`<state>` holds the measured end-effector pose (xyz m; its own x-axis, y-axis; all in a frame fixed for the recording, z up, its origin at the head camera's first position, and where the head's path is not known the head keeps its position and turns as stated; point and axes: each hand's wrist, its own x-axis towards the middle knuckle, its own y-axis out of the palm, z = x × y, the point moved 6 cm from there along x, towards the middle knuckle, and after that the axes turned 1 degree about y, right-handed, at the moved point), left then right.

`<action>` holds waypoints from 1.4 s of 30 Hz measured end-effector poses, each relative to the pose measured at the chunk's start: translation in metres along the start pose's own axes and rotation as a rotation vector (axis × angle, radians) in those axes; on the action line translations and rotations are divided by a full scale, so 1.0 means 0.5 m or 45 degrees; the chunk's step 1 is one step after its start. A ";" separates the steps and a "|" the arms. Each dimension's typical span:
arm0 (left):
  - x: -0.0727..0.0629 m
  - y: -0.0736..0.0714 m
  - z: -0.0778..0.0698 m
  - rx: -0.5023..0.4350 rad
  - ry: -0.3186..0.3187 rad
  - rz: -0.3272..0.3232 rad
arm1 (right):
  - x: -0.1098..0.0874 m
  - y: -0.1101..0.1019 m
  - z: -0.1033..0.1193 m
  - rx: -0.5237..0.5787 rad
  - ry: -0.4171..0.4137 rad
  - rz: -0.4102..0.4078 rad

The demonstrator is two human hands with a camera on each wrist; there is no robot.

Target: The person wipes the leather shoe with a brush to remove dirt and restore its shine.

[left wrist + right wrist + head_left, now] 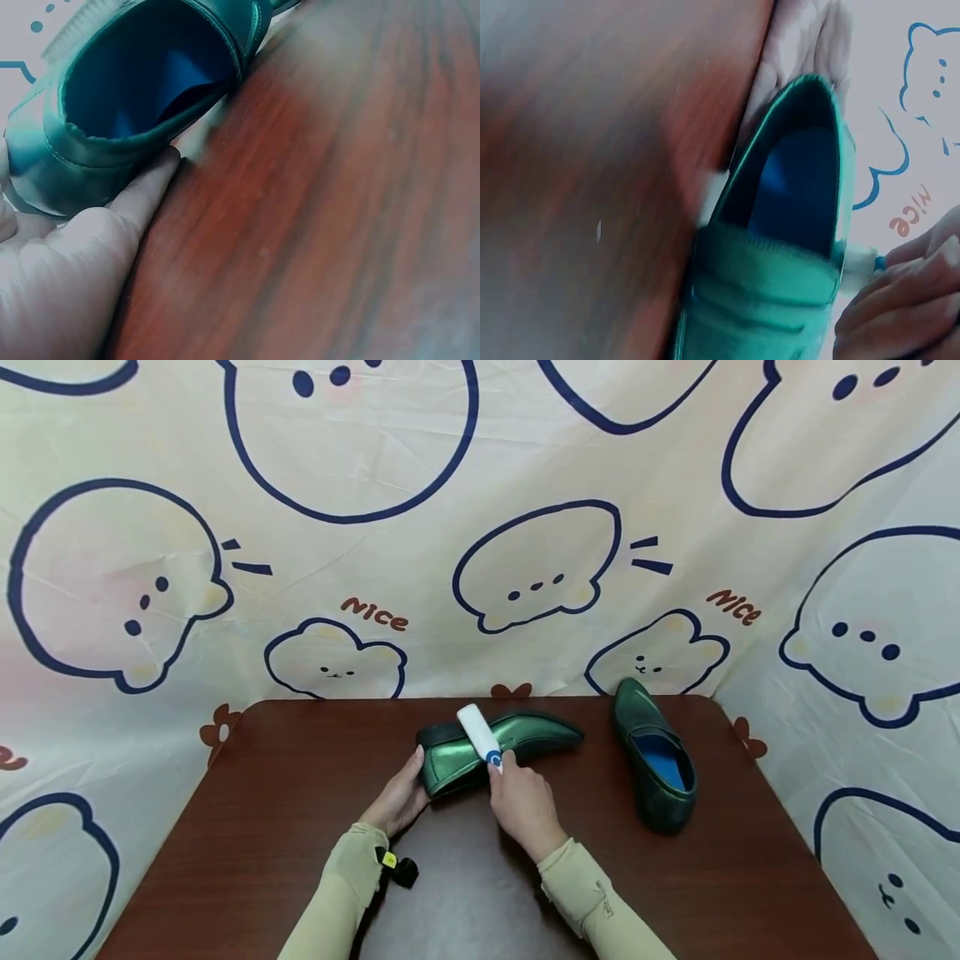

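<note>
A shiny green loafer (pixel 453 766) lies tipped onto its side near the table's far edge, its toe pointing right. At its heel, my left hand (pixel 401 797) grips the shoe; the left wrist view shows a finger running under the heel (pixel 71 176) and the opening facing the camera. My right hand (pixel 525 802) holds a white brush (pixel 477 731) with a blue mark against the loafer's upward side. Pale bristles (pixel 859 270) show beside the shoe in the right wrist view, partly hidden by the fingers.
A second green loafer (pixel 666 810) with a blue insole stands upright to the right, toe toward the wall. The dark brown table (pixel 247 827) ends at a cartoon-printed cloth (pixel 427 568) behind it. A small black device (pixel 405 872) sits at my left wrist.
</note>
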<state>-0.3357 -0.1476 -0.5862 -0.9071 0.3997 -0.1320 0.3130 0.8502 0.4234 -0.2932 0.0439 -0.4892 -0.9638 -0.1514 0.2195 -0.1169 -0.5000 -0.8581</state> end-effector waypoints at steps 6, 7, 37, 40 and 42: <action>-0.003 -0.002 0.001 -0.069 0.027 -0.086 | -0.039 0.046 0.062 0.156 -0.176 0.183; -0.002 -0.002 0.001 -0.078 0.032 -0.103 | -0.044 0.053 0.068 0.148 -0.194 0.197; -0.002 -0.001 0.003 0.007 0.001 -0.028 | -0.026 -0.009 0.006 -0.013 -0.155 0.010; -0.004 0.000 0.002 -0.012 0.011 -0.048 | -0.038 0.018 0.036 -0.008 -0.238 0.090; -0.006 0.000 0.001 -0.024 0.018 -0.068 | -0.044 0.034 0.051 -0.041 -0.289 0.095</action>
<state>-0.3328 -0.1486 -0.5863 -0.9263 0.3487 -0.1427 0.2584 0.8636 0.4330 -0.2678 0.0167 -0.4968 -0.8918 -0.3766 0.2507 -0.0587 -0.4531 -0.8895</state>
